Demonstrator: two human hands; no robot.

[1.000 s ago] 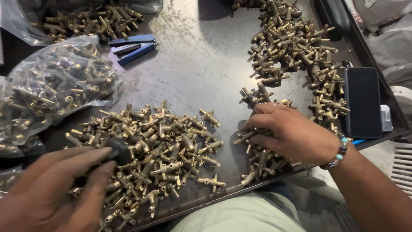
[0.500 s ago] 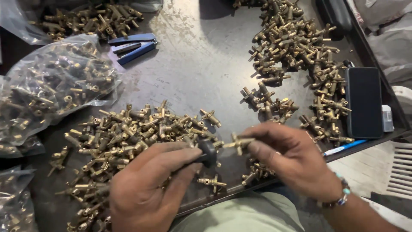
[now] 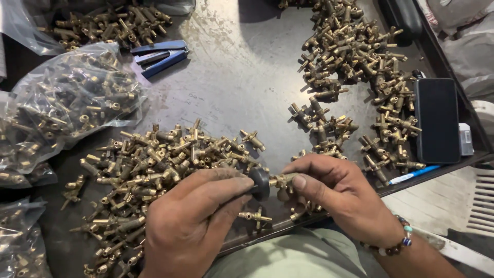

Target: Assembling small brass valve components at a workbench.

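1. A dark, scuffed metal table (image 3: 242,87) fills most of the view. Pale slatted flooring shows past its near right edge.
2. I take the black phone (image 3: 437,121) as landmark; it lies flat near the table's right edge. A blue pen (image 3: 411,175) lies just below it, and a curving band of loose brass fittings (image 3: 355,56) runs up its left side.
3. Far left of the phone, a clear plastic bag (image 3: 67,103) bulges with more brass fittings. Another bag (image 3: 20,242) sits at the near left corner, and blue-handled pliers (image 3: 159,54) lie above the first bag.
4. A second loose heap of brass parts (image 3: 154,159) spreads well left of the phone, near the front edge.
5. Below and left of the phone, the left hand (image 3: 195,221) pinches a black round knob (image 3: 260,184) between thumb and fingers.
6. The right hand (image 3: 334,193) closes finger and thumb on a single brass fitting (image 3: 282,179), which touches the knob.
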